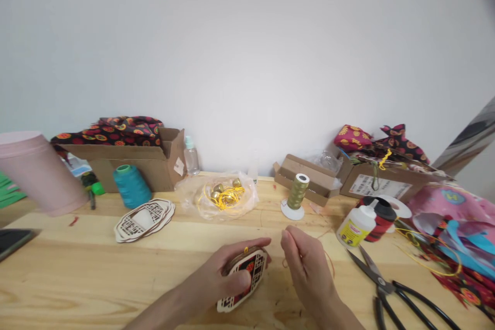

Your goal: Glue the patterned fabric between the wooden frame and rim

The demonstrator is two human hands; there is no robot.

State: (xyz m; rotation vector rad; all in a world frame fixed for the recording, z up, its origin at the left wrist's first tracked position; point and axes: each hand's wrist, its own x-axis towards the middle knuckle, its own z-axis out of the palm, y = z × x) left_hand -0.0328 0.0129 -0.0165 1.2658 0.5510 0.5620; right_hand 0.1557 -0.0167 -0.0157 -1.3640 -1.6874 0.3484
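My left hand grips a small lattice-cut wooden ornament with a red and black fabric panel, and its thumb lies across the face. A short yellow cord shows at the ornament's top edge. Just right of it, my right hand has its fingertips pinched together. A thin orange thread runs from those fingers, though the exact grip is partly hidden. Both hands are close together above the wooden table.
Behind the hands lie stacked wooden lattice frames, a plastic bag of brass bells and yellow cord, and teal and olive thread spools. Black-handled scissors and a white glue bottle are at right.
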